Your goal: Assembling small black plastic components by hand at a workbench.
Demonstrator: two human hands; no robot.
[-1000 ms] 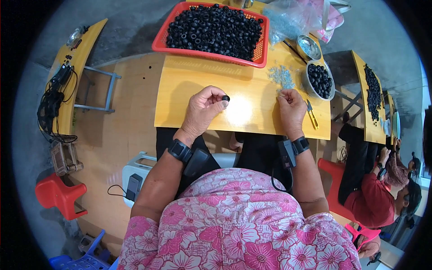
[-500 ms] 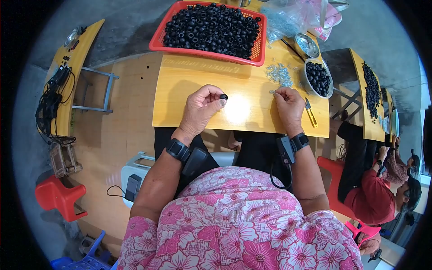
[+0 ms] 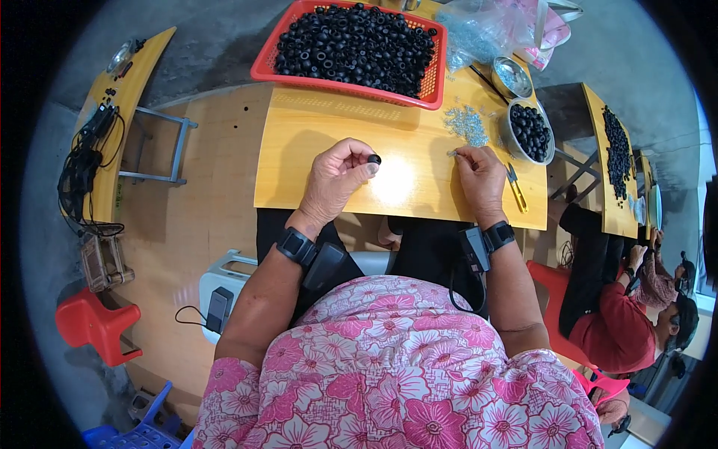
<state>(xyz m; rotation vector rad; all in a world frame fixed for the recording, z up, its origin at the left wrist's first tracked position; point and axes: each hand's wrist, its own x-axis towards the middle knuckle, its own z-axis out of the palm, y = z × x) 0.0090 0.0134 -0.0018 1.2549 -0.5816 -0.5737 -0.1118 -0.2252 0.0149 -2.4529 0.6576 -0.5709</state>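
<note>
Between thumb and forefinger of my left hand is a small round black part with a hollow face. It is held just above the near half of the yellow table. My right hand pinches a tiny clear piece at its fingertips, close to the tabletop. Just beyond that hand lies a loose pile of similar small clear pieces. A yellow-handled cutter rests to the right of my right hand. The two hands are apart, and the exact shape of the clear piece is too small to tell.
A red basket heaped with black ring-shaped parts stands at the far edge. At the right are a tub of black parts, a metal bowl and a plastic bag of clear pieces. A person in red sits at another table.
Both hands keep almost the same place and grip. The clear piece shows slightly more at my right fingertips.
</note>
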